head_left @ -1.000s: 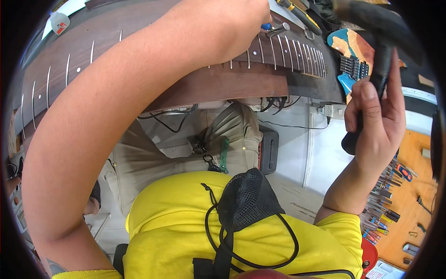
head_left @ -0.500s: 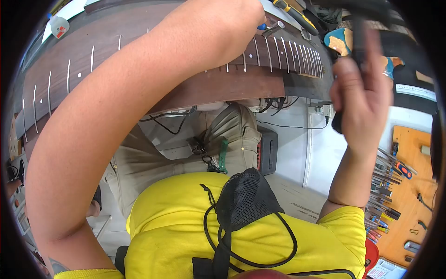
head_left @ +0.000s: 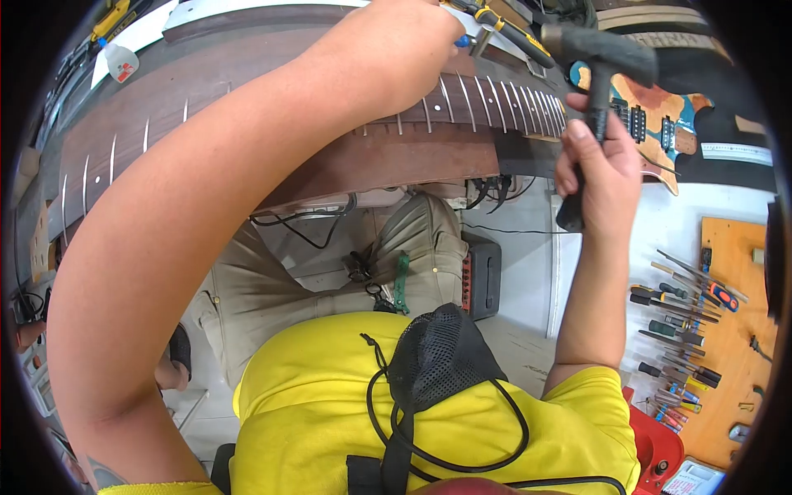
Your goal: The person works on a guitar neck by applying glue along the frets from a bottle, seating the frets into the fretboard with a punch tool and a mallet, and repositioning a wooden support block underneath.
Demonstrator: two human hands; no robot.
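My right hand (head_left: 606,165) is wrapped round the black handle of a hammer (head_left: 600,56), its dark head raised beside the right end of a guitar fretboard (head_left: 454,101). The fretboard is dark brown with metal frets and white dot inlays. Above the fretboard, my left hand (head_left: 404,49) is closed, palm side hidden, with a blue-handled metal tool (head_left: 481,41) sticking out on its right. My left forearm hides much of the fretboard's middle. A reddish-brown board (head_left: 412,157) lies under the fretboard's near edge.
A blue and tan electric guitar body (head_left: 660,124) lies at right, near a steel ruler (head_left: 737,153). Yellow-black pliers (head_left: 516,37) rest behind the fretboard, and a small plastic bottle (head_left: 120,61) stands at back left. Files and screwdrivers line a wooden panel (head_left: 730,330).
My right hand has moved left with the hammer, uncovering the guitar body. My left hand has shifted slightly left and still grips the blue-handled tool. The view has shifted a little.
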